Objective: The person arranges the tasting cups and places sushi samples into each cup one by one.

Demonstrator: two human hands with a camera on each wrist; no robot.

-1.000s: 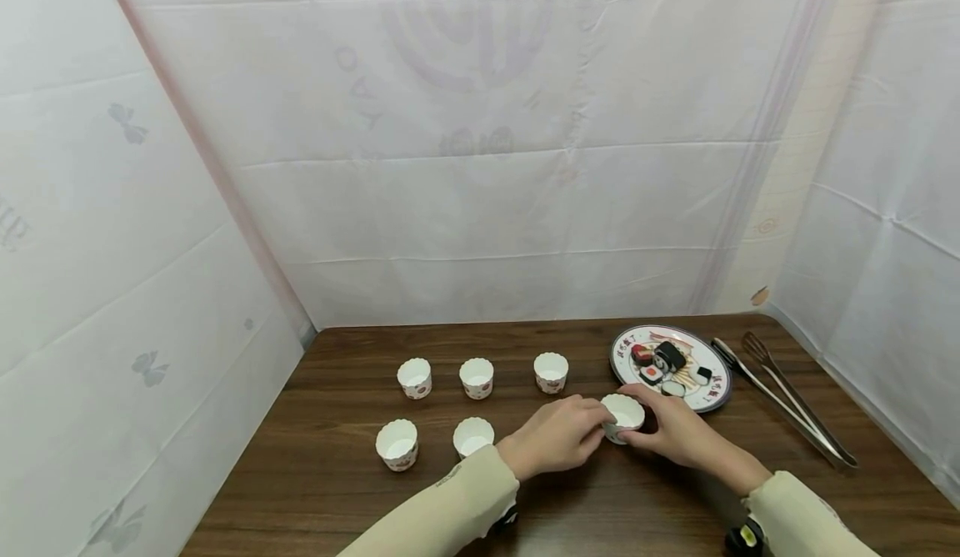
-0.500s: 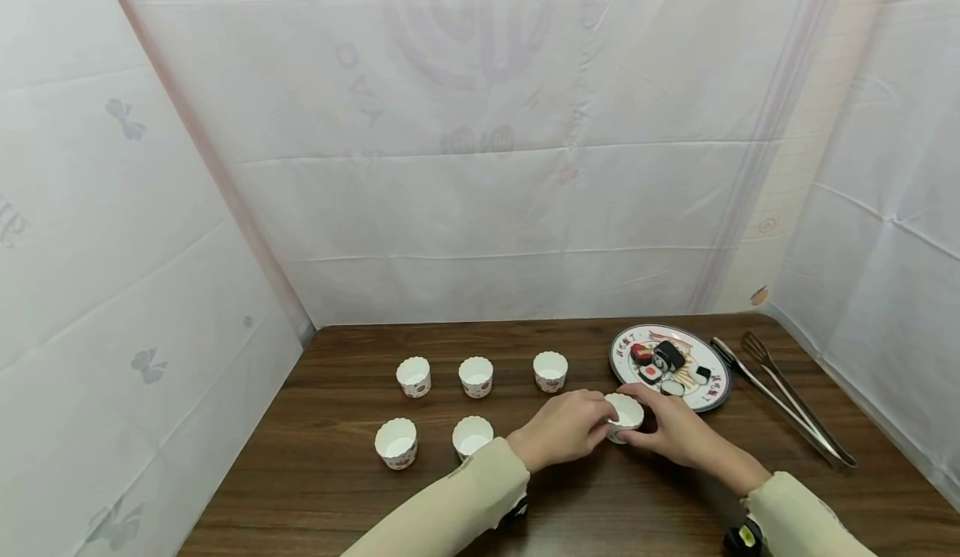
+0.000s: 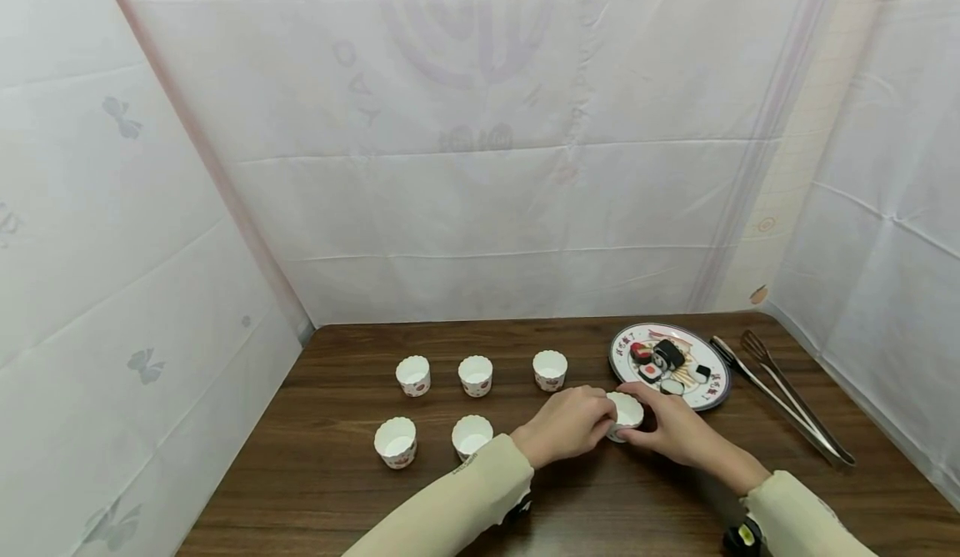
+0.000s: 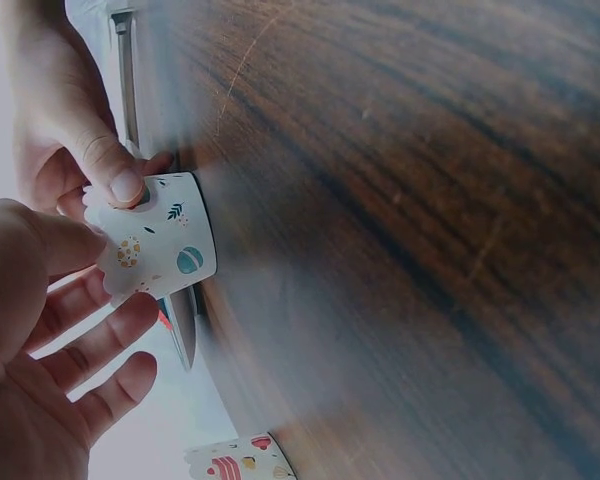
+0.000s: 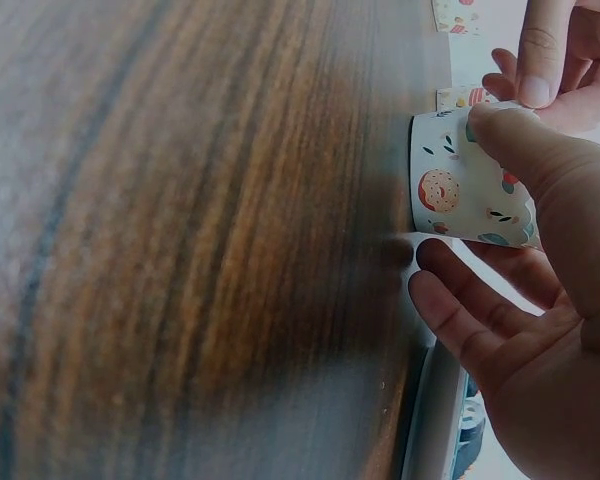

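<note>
A white paper baking cup (image 3: 627,409) with a scalloped rim stands between the two hands near the plate. My left hand (image 3: 567,425) pinches its left rim with thumb and forefinger; the other fingers are loosely bent in the left wrist view. From the right, my right hand (image 3: 672,429) holds the same cup, thumb on the near side and forefinger round the far side. Printed fruit and leaves show on the cup wall (image 5: 458,180) in the right wrist view, where its base looks to be at the tabletop. The fingertips inside the cup are partly hidden.
Several more baking cups stand upright to the left: three in a back row, including a middle one (image 3: 476,376), and two nearer, one (image 3: 472,435) partly behind the left sleeve. A plate (image 3: 717,396) bearing sushi-like pieces lies behind the right hand. Metal tongs (image 3: 797,407) lie at right.
The left hand has shifted slightly right and up along the cup's rim. The right hand and the cup stay nearly in place.
</note>
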